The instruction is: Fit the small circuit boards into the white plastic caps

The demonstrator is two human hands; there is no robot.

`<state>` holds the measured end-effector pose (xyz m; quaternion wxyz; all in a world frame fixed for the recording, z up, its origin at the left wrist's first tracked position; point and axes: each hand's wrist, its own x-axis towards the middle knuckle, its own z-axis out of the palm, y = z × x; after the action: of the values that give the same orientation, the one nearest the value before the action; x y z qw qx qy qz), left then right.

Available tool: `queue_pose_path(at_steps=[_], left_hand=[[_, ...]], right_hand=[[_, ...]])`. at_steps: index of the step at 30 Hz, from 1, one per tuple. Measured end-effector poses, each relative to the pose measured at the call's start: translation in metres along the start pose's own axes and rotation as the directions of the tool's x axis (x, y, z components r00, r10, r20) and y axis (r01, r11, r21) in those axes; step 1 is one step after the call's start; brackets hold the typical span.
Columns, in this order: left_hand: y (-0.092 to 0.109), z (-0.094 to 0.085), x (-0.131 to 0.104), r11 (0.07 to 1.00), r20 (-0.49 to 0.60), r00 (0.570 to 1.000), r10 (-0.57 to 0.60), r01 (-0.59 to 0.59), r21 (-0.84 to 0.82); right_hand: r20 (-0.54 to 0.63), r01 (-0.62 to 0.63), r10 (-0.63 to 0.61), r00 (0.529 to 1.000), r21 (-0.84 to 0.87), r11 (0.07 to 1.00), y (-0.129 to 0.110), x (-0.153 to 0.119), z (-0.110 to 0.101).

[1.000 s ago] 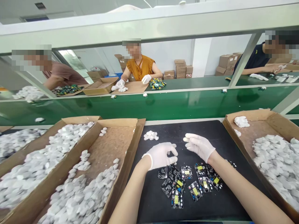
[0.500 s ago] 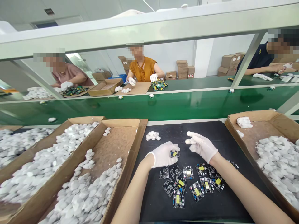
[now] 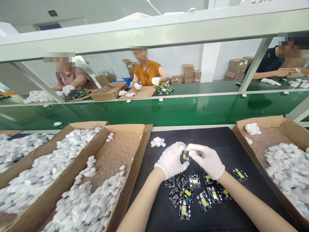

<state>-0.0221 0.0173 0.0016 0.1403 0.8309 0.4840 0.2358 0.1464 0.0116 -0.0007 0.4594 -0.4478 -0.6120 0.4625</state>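
Gloved in white, my left hand (image 3: 172, 160) grips a small circuit board (image 3: 184, 156) with a yellow component between thumb and fingers. My right hand (image 3: 208, 161), also gloved, is closed in a pinch at the board's upper right edge. Whatever lies between its fingertips is hidden. Below the hands, several loose circuit boards (image 3: 203, 201) lie on the black mat (image 3: 224, 219), some with yellow parts up and some with their dark undersides up. A small pile of white flat pieces (image 3: 158, 141) sits on the mat beyond my left hand.
Cardboard trays of white pieces flank the mat, one at left (image 3: 138, 164) and one at right (image 3: 253, 164). Beyond runs a green conveyor belt (image 3: 193, 108) with small items on it. Several people work across it, under a pale metal beam (image 3: 154, 30).
My right hand has moved left and toward me to meet the board. My left hand has shifted slightly right with the board, now turned more into view. Items on the belt have moved right.
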Motion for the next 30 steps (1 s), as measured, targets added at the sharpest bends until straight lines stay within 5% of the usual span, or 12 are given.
queue_pose_path(at_steps=[3,6,9,12,14,18,26,30], left_hand=[[0.005,0.003,0.000,1.000,-0.047,0.999,0.011,-0.011,-0.002],[0.007,0.009,-0.002,0.999,-0.164,0.986,0.034,-0.027,0.042],[0.008,0.015,-0.003,0.994,-0.313,0.947,0.065,-0.034,0.102],[0.010,0.019,-0.004,0.986,-0.443,0.888,0.126,-0.062,0.156],[0.011,0.020,-0.004,0.977,-0.480,0.859,0.178,-0.097,0.189],[0.010,0.015,-0.006,0.957,-0.498,0.826,0.265,-0.162,0.241],[0.015,0.003,-0.006,0.980,-0.325,0.925,0.198,-0.174,0.101],[0.015,0.009,-0.006,0.976,-0.319,0.923,0.217,-0.200,0.087]], right_hand=[[0.105,0.314,-0.296,0.949,-0.280,0.907,-0.003,-0.006,0.005],[0.131,0.436,-0.417,0.899,-0.330,0.837,-0.002,-0.008,0.008],[-0.011,0.320,-0.331,0.944,-0.223,0.921,0.003,-0.008,0.010],[-0.100,0.070,-0.061,0.993,0.080,0.994,0.004,-0.006,0.010],[0.035,-0.124,0.119,0.992,0.301,0.945,0.000,-0.004,0.008],[0.414,-0.435,0.246,0.876,0.459,0.775,-0.011,-0.003,0.005],[0.340,-0.360,0.223,0.914,0.422,0.832,-0.012,-0.006,0.007],[0.298,-0.289,0.179,0.938,0.383,0.877,-0.011,-0.006,0.006]])
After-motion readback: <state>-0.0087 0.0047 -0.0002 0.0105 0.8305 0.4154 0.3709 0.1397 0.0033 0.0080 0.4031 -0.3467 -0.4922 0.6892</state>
